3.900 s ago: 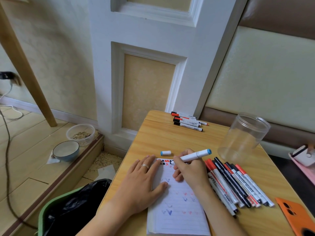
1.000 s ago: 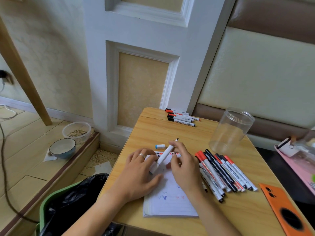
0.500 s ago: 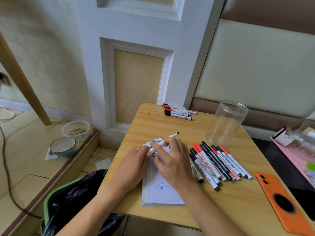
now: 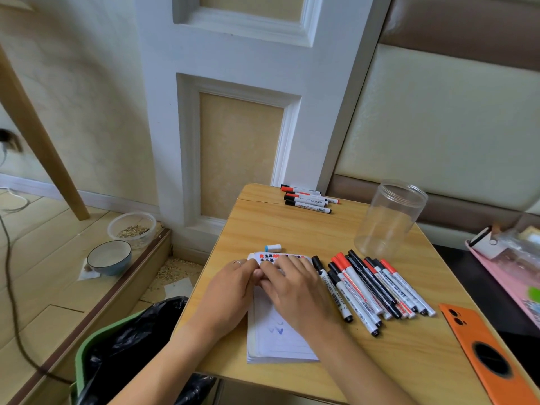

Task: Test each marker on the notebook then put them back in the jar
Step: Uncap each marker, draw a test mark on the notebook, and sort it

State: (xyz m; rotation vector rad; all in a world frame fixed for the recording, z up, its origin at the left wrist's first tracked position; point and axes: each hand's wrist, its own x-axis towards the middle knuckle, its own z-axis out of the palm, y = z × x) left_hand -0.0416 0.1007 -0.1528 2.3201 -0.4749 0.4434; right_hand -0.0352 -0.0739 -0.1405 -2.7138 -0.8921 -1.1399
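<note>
My left hand (image 4: 230, 290) and my right hand (image 4: 295, 287) lie on the white lined notebook (image 4: 274, 340), and their fingertips meet near its top edge. The marker I held a moment ago is out of sight, and I cannot tell whether either hand holds it. A loose blue-and-white cap (image 4: 273, 247) lies on the table just beyond the notebook. Several red and black markers (image 4: 371, 287) lie in a row to the right of my right hand. The clear plastic jar (image 4: 390, 220) stands upright and empty behind them. A second small group of markers (image 4: 306, 198) lies at the table's far edge.
The small wooden table (image 4: 292, 229) stands against a white wall panel. An orange phone (image 4: 491, 355) lies at its right front corner. A green bin with a black bag (image 4: 122, 352) stands left of the table. Two bowls (image 4: 109, 257) sit on the floor step.
The marker that stuck up from my right hand half a second ago no longer shows. Both hands have dropped flatter onto the notebook's top. The camera has tilted a little.
</note>
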